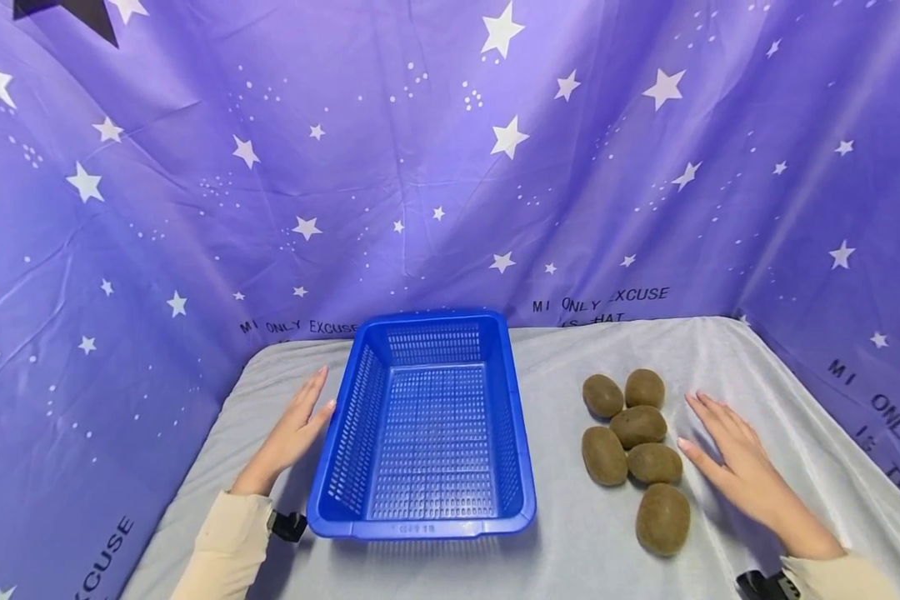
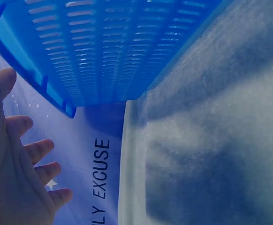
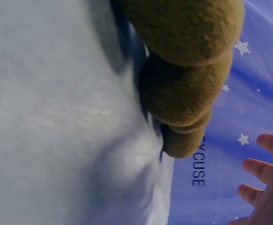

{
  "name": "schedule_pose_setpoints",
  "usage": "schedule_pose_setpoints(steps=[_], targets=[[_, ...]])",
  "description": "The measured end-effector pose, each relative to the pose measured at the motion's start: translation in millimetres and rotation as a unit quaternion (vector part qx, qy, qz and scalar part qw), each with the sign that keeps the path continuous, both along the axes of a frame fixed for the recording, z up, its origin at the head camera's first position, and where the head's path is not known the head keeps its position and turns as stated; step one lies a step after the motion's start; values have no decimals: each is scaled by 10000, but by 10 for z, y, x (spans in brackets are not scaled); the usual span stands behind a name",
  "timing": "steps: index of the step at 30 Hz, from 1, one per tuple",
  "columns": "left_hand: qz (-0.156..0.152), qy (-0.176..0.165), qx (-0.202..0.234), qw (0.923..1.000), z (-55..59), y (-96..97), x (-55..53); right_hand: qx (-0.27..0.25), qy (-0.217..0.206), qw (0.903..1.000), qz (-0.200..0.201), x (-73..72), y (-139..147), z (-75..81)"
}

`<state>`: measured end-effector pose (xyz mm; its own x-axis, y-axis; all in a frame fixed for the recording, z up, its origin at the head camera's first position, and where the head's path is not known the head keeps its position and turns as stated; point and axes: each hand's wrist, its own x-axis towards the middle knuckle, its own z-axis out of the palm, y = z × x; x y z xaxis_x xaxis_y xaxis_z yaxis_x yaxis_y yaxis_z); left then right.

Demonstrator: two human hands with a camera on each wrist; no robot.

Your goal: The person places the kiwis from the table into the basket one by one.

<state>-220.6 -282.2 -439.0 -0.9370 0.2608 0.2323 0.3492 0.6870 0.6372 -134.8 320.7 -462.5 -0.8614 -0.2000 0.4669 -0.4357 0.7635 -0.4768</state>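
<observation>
A blue plastic basket [image 1: 420, 528] with slotted walls stands in the middle of the table, nothing inside it. Just left of its rim is my left hand [image 1: 291, 433], fingers extended and holding nothing; the left wrist view shows the thumb close by the basket's rim [image 2: 31, 82]. Several brown kiwis [image 1: 638, 427] lie in a loose cluster right of the basket. My right hand [image 1: 742, 462] is spread beside the cluster's right side, with nothing in it. In the right wrist view the kiwis [image 3: 188, 89] line up one behind another, apart from the fingers.
A pale grey cloth [image 1: 562, 500] covers the table. Purple curtains [image 1: 420, 167] with white stars hang close behind it and on both sides. Dark wrist devices [image 1: 288, 526] sit at both cuffs.
</observation>
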Motion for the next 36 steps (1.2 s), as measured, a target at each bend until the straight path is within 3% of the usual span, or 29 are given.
schedule_pose_setpoints(steps=[7, 14, 20, 24, 32, 36], targets=[[-80, -99, 322, 9994, -48, 46, 23, -419, -293, 9983, 289, 63, -62, -42], [-114, -469, 714, 9963, -60, 105, 62, -588, -513, 9957, 505, 161, -132, -78], [-85, -908, 1179, 9888, 104, 228, 168, -685, -602, 9948, 457, 252, -194, -80], [-61, -1014, 1263, 9868, 184, 296, 212, -795, -805, 9932, 288, 331, -219, -97], [-299, -1084, 1481, 9826, -71, 199, 58, -939, -1419, 9854, 33, 433, -272, -146], [-374, -1082, 1619, 9801, -128, 179, 12, -835, -1705, 9817, -174, 438, -281, -164]])
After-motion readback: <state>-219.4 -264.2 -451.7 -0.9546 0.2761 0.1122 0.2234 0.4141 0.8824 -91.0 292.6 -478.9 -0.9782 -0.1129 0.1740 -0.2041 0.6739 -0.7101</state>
